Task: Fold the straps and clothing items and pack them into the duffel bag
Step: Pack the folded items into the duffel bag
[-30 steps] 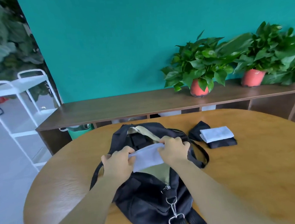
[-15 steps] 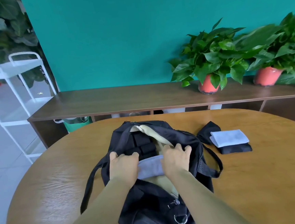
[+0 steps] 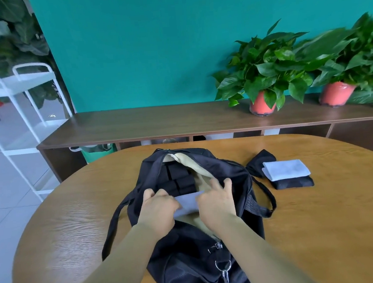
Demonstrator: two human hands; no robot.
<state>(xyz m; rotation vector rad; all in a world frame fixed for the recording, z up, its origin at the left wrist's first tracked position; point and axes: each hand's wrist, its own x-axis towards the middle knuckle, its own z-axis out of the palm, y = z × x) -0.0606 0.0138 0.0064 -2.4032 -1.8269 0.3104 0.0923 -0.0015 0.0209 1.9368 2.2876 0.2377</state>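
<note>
Table (image 3: 323, 219), duffel bag (image 3: 229, 173) well inside edges, left hand (image 3: 158, 208) pinching blue cloth (image 3: 187, 203), right hand (image 3: 218, 203) flat atop

We see the black duffel bag (image 3: 187, 261) lying open in the middle of the tabletop (image 3: 76, 230), and its beige lining shows. Inside, at the far end, black folded straps (image 3: 180, 180) are packed side by side. A folded pale blue cloth (image 3: 187, 203) sits in the opening, nearer to us. Toward the right edge, near the bag, a second pale blue cloth (image 3: 286, 170) lies folded on a folded black garment (image 3: 295, 183).
</note>
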